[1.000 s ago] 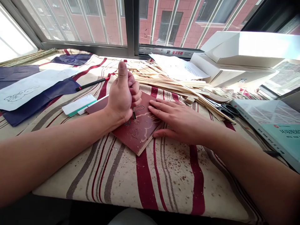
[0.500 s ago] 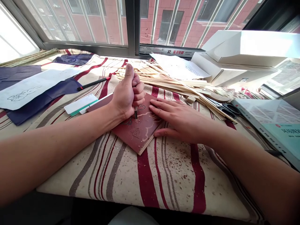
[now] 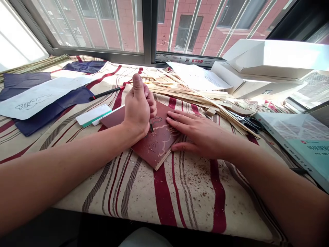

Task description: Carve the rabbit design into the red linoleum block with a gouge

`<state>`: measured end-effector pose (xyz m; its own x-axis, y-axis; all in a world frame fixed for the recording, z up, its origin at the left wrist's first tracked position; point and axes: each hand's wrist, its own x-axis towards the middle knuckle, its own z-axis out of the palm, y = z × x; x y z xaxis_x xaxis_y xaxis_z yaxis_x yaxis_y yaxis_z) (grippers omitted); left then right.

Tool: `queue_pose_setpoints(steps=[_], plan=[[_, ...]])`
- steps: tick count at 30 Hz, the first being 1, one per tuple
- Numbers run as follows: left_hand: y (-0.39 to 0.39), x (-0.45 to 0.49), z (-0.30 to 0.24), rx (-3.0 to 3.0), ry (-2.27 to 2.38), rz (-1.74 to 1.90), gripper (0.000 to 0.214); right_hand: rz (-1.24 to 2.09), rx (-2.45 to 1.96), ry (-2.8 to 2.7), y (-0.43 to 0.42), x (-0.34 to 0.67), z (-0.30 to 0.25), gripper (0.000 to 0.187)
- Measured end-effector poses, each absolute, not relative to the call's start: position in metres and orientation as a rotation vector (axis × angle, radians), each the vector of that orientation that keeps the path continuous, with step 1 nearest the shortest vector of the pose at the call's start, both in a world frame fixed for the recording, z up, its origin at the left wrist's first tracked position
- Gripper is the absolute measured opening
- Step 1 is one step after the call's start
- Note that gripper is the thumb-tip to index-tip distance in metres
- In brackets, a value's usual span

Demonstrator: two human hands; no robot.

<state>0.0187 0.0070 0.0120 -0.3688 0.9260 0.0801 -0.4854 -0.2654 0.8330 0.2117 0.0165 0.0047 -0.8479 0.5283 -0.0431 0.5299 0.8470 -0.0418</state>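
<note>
A dark red carving board point(image 3: 154, 145) lies on the striped cloth, with pale lines cut into its face. My left hand point(image 3: 138, 106) is closed in a fist round a carving tool point(image 3: 151, 127), thumb up, and the tool's tip rests on the board. My right hand point(image 3: 199, 132) lies flat and open on the board's right side, fingers stretched leftward, holding it down. Most of the tool's handle is hidden inside the fist.
A pile of thin wood strips point(image 3: 190, 92) and scissors point(image 3: 250, 122) lie behind the board. White boxes point(image 3: 259, 68) and a book point(image 3: 300, 137) stand at the right. A pencil point(image 3: 106, 92), white scraper point(image 3: 94, 115), dark carbon sheets point(image 3: 51, 106) and a drawing point(image 3: 31, 97) lie left. Wood chips dot the striped cloth point(image 3: 190, 192).
My left fist with the tool has shifted slightly on the board, its fingers turning away. The right hand stays flat in place. The view has drifted a little.
</note>
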Motion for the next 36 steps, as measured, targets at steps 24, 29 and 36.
queue_pose_setpoints(steps=[24, 29, 36], plan=[[0.003, 0.02, 0.022, 0.565, 1.03, 1.797, 0.054, -0.082, 0.807, 3.026, 0.016, 0.211, 0.008, 0.094], [0.001, 0.025, 0.016, 0.585, 0.948, 1.774, 0.054, -0.112, 0.821, 3.041, 0.017, 0.212, 0.006, 0.093], [0.008, 0.006, 0.028, 0.895, 0.709, 1.807, 0.061, -0.143, 0.812, 3.072, 0.017, 0.212, 0.004, 0.092]])
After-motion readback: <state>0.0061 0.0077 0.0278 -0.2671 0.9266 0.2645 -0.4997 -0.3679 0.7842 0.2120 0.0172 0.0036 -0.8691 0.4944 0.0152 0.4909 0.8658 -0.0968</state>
